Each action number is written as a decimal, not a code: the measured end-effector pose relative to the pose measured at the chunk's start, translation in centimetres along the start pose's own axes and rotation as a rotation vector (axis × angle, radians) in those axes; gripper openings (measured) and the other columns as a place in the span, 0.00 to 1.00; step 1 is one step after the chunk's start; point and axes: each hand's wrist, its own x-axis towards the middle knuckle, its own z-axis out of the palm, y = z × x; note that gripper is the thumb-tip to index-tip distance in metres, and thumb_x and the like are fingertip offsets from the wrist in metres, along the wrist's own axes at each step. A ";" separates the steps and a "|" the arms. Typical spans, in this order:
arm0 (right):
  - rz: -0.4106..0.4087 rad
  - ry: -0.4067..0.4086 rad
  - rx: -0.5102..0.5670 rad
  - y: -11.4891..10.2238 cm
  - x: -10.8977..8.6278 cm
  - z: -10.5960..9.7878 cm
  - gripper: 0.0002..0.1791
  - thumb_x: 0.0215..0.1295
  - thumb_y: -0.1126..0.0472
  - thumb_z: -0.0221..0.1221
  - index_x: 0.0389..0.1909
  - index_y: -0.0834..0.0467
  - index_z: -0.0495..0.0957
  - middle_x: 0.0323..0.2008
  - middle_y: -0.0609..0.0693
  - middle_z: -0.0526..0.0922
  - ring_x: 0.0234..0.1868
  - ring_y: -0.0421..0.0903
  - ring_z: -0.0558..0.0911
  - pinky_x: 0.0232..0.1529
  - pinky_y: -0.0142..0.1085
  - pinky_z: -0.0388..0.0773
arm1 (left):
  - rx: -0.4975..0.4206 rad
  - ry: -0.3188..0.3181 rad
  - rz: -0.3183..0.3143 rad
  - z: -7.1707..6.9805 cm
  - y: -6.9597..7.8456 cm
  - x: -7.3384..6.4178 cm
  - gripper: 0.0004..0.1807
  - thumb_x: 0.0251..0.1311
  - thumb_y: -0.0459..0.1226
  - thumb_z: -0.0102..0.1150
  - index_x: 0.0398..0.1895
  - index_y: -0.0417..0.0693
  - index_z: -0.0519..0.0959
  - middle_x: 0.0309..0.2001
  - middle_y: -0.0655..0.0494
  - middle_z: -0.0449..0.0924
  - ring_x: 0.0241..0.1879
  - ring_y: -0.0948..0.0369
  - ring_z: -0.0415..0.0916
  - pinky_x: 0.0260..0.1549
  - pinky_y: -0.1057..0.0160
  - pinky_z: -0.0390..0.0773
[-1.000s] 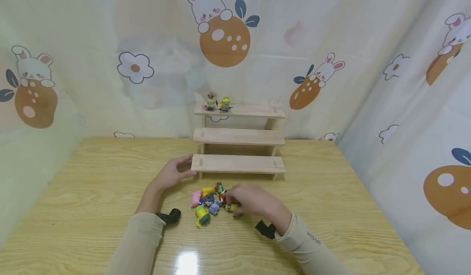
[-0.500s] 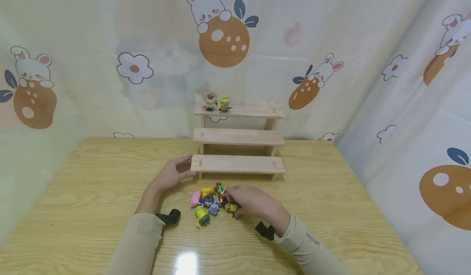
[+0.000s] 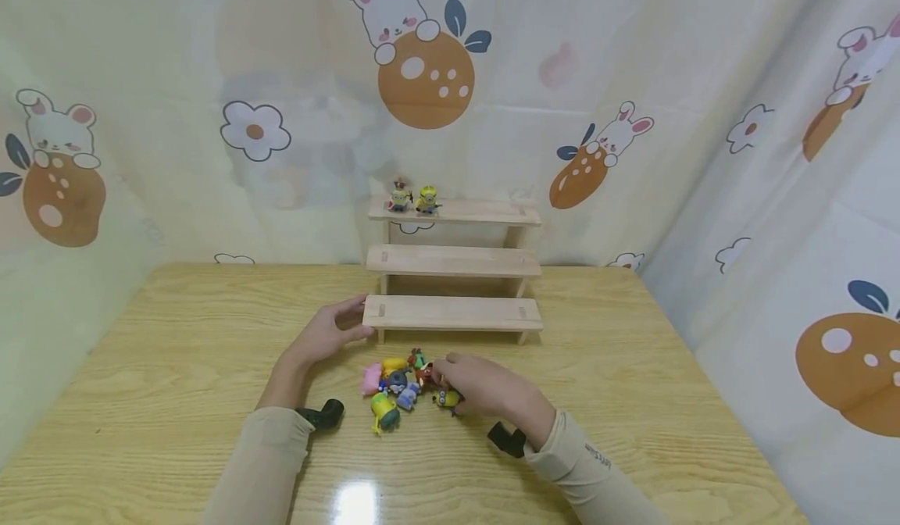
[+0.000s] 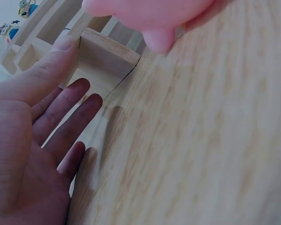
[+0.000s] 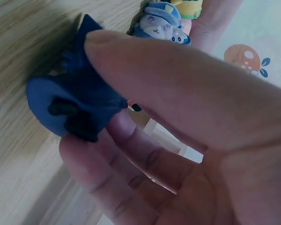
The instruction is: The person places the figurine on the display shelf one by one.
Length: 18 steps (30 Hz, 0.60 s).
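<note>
A person's right hand (image 3: pixel 483 384) pinches a yellow-and-blue toy (image 3: pixel 446 398) between thumb and fingers above a wood-grain table (image 3: pixel 591 369), the toy's goggled yellow head pointing away from the palm and its blue base (image 5: pixel 72 108) and black feet facing the wrist camera. Whether the toy touches the table cannot be told. Just beyond those fingertips, toward the other hand, sits a huddle of figures: a red-brown one (image 3: pixel 425 376) nearest, then a lilac one (image 3: pixel 408 397), a grey one (image 3: pixel 398 382), a yellow-green one (image 3: pixel 383 411) and, farthest across, a pink pig (image 3: pixel 372 380). The left hand (image 3: pixel 326 334) is held with thumb and fingers spread at the end of the lowest step of a wooden stand (image 3: pixel 453 312); whether they touch it cannot be told. Well beyond both hands' fingers, two toys stand side by side on the top step, one crowned (image 3: pixel 400 197), one yellow-capped (image 3: pixel 426 200).
</note>
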 end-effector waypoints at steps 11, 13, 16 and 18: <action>-0.024 -0.021 0.026 0.9 -0.4 -0.4 0.17 0.53 0.63 0.68 0.44 0.52 0.78 0.40 0.45 0.74 0.39 0.39 0.75 0.43 0.33 0.78 | -0.006 0.007 0.016 0.0 -1.4 0.5 0.42 0.55 0.48 0.65 0.72 0.47 0.59 0.63 0.46 0.72 0.66 0.46 0.64 0.68 0.42 0.54; -0.038 -0.010 0.040 1.1 -0.3 -0.4 0.17 0.54 0.61 0.68 0.45 0.52 0.76 0.40 0.44 0.74 0.38 0.38 0.74 0.42 0.32 0.77 | -0.005 0.006 0.017 0.0 -1.4 0.5 0.42 0.55 0.48 0.65 0.72 0.47 0.59 0.63 0.46 0.72 0.66 0.46 0.64 0.68 0.42 0.54; -0.060 0.016 0.094 1.4 -0.2 -0.5 0.17 0.55 0.60 0.67 0.44 0.53 0.73 0.38 0.43 0.73 0.36 0.37 0.73 0.39 0.30 0.76 | -0.008 0.006 0.012 0.0 -1.4 0.6 0.43 0.55 0.48 0.65 0.72 0.48 0.59 0.63 0.46 0.72 0.66 0.47 0.64 0.68 0.42 0.54; -0.068 0.030 0.142 1.5 -0.2 -0.6 0.17 0.54 0.60 0.67 0.43 0.53 0.72 0.37 0.42 0.73 0.35 0.37 0.72 0.38 0.29 0.75 | -0.010 0.007 0.007 0.1 -1.4 0.6 0.43 0.55 0.48 0.66 0.72 0.48 0.59 0.63 0.46 0.72 0.67 0.47 0.63 0.68 0.42 0.53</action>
